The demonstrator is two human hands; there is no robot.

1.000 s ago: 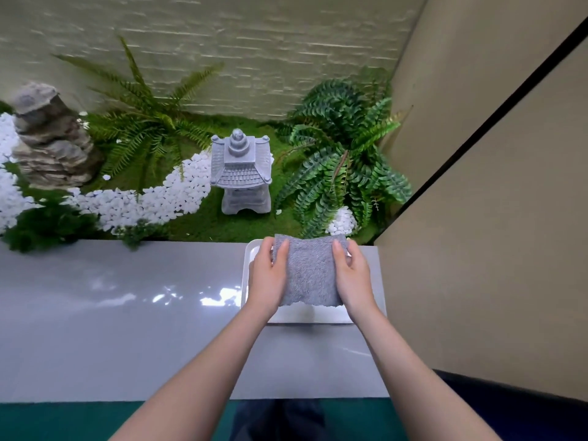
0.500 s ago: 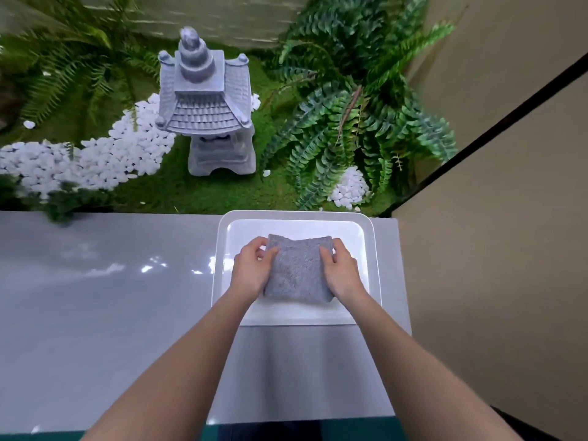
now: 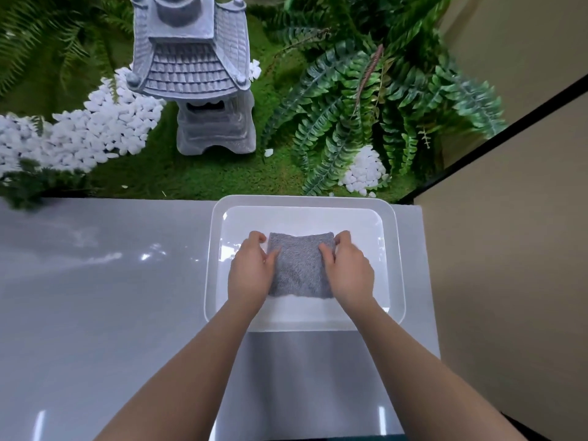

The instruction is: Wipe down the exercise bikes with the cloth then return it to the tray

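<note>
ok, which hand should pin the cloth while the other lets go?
Right, marginally: right hand has its thumb further onto the cloth; left hand pinches only its edge. Both inside the tray.

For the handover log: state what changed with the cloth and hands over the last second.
The cloth went from being held up over the tray down onto its floor, where it now lies flat. The left hand and right hand came down with it and still pinch its side edges; neither let go. The tray stayed put on the counter.
</note>
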